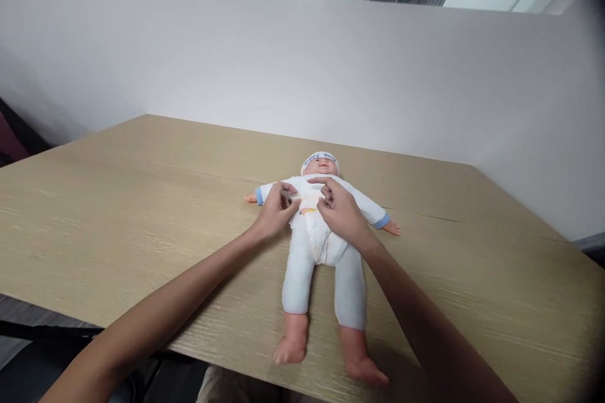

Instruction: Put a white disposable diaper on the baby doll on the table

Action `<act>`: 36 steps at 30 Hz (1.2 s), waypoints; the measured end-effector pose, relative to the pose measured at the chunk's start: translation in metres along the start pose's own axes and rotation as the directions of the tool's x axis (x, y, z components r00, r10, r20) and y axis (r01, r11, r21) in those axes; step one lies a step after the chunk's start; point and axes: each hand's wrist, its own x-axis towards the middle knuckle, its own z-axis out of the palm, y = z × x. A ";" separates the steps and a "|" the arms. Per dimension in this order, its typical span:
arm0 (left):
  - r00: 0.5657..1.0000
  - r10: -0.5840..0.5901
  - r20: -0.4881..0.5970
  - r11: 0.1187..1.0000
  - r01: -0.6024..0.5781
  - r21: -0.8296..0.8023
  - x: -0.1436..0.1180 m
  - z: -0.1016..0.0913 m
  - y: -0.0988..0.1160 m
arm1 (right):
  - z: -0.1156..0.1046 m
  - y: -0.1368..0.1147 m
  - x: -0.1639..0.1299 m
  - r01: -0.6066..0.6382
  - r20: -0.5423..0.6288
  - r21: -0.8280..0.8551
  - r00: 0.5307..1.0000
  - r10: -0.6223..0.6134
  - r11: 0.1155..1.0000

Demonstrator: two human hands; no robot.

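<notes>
Both grips pinch the white cloth at the chest of the plastic baby doll in a white romper and printed headband (321,227), which lies on its back, feet toward the person, on the pale wood-grain desk (118,201). To work this well, the fabric is best kept taut between the two pinches, with small pulls. Forearms reach in from either side, wrists low. Left hand (275,211) nips with thumb and forefinger; right hand (341,211) curls its fingertips (326,192) inward.
</notes>
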 end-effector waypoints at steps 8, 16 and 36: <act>0.777 0.203 0.596 0.883 -0.408 0.232 -0.072 -0.019 0.074 | -0.031 -0.028 -0.088 -0.026 0.032 0.125 0.999 0.022 0.992; 0.871 0.016 0.490 0.841 -0.277 0.465 -0.081 -0.009 0.054 | -0.029 0.007 -0.138 -0.045 0.097 -0.144 0.994 0.059 0.988; 0.913 0.191 0.361 0.878 -0.323 0.352 -0.075 0.005 0.032 | -0.017 -0.005 -0.140 0.004 0.114 -0.220 0.993 0.022 0.975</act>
